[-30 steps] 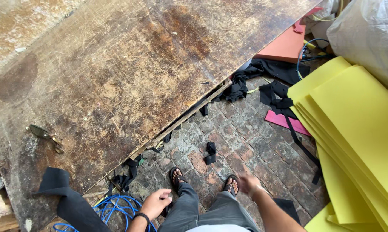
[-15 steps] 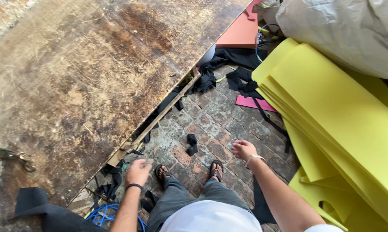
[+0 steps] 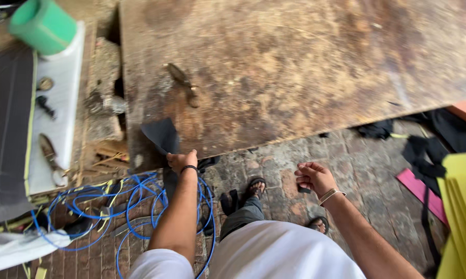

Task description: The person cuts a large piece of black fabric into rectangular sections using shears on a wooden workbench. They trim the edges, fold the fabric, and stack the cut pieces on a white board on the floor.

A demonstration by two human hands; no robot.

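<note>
My left hand (image 3: 182, 160) is closed on the lower edge of a black sheet piece (image 3: 161, 135) that lies over the near edge of a big worn wooden board (image 3: 305, 67). A dark band circles that wrist. My right hand (image 3: 313, 178) hangs loose over the brick floor (image 3: 367, 170), fingers curled and apart, holding nothing; a small black scrap (image 3: 304, 189) lies on the floor just under it. Rusty scissors (image 3: 182, 82) rest on the board above my left hand. My sandalled feet (image 3: 253, 186) stand on the bricks below the board's edge.
Blue cable loops (image 3: 119, 206) sprawl on the floor at the left. A white board (image 3: 62, 103) with small tools and a green roll (image 3: 42, 26) sits far left beside a dark mat (image 3: 5, 129). Yellow foam sheets (image 3: 463, 206), a pink strip (image 3: 419, 191) and black scraps (image 3: 424, 150) lie at the right.
The view has swung left and the board now fills the top. My left hand rose from near my knee to the board's edge and took hold of the black sheet piece.
</note>
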